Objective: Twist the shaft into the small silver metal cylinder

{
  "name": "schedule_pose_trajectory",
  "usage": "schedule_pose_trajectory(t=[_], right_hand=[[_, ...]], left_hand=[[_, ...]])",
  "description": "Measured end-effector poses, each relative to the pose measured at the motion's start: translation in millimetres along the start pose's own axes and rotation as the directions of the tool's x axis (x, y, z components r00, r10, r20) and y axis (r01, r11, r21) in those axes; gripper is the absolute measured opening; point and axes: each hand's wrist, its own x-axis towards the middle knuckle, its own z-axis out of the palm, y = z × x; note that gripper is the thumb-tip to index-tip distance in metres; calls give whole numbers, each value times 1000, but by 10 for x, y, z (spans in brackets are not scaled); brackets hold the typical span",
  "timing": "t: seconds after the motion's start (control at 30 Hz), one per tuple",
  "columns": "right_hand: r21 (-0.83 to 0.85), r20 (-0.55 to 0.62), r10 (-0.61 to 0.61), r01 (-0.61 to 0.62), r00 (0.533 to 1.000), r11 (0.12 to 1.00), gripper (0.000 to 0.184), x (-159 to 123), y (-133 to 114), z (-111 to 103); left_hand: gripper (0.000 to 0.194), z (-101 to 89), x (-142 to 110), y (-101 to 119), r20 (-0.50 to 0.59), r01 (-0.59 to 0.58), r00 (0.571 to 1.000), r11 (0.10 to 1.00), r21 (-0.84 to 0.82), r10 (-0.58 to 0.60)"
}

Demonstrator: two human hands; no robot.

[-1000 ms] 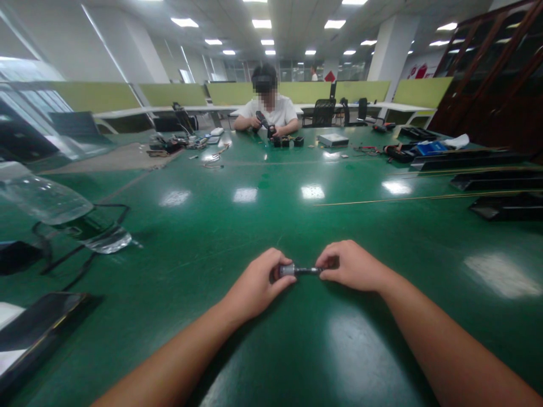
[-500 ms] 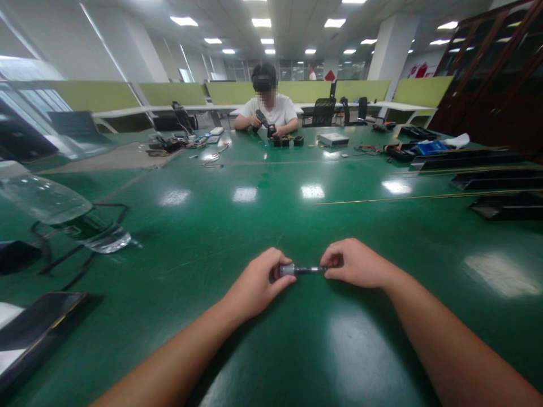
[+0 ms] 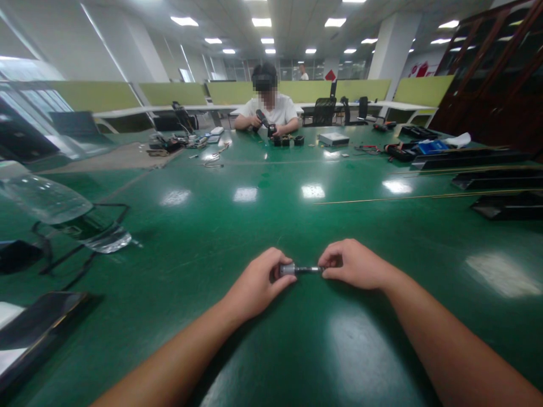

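Just over the green tabletop (image 3: 271, 339), a small silver-grey cylinder with a thin dark, shiny shaft (image 3: 309, 269) lies level between my hands; its exact kind I cannot make out. My left hand (image 3: 257, 282) pinches the thick grey end between thumb and fingers. At the other side, my right hand (image 3: 356, 264) has thumb and forefinger closed on the shaft's tip. The fingers hide both ends.
On the left are a tilted clear water bottle (image 3: 76, 212), a black cable (image 3: 80, 271) and a dark phone-like device (image 3: 40, 325). Black channels (image 3: 509, 204) and thin rods (image 3: 382, 199) lie at right. A person (image 3: 267, 110) across the table holds a dark tool.
My right hand has shifted very slightly left along the shaft. My left hand stays in place. Far in the background, another person has moved a little to the left.
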Motion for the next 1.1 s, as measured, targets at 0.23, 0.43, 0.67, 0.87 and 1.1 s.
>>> schedule_pose_trajectory(t=[0.23, 0.43, 0.67, 0.87, 1.1], right_hand=[[9, -112, -186, 188, 976, 982, 13, 131, -136, 353], [-5, -157, -140, 141, 978, 990, 13, 152, -154, 408], [-21, -152, -152, 150, 977, 988, 12, 159, -131, 412], [-38, -151, -158, 154, 976, 987, 12, 160, -130, 411], [-71, -138, -159, 151, 978, 986, 10, 122, -90, 325]], left_hand=[[16, 9, -2, 12, 13, -6, 1000, 1000, -14, 6], [23, 7, -7, -9, 12, 9, 1000, 1000, -1, -9], [16, 16, 12, -10, -1, -21, 1000, 1000, -17, 21], [21, 2, 16, -8, -1, -27, 1000, 999, -24, 27], [17, -3, 16, -1, 4, -13, 1000, 999, -34, 13]])
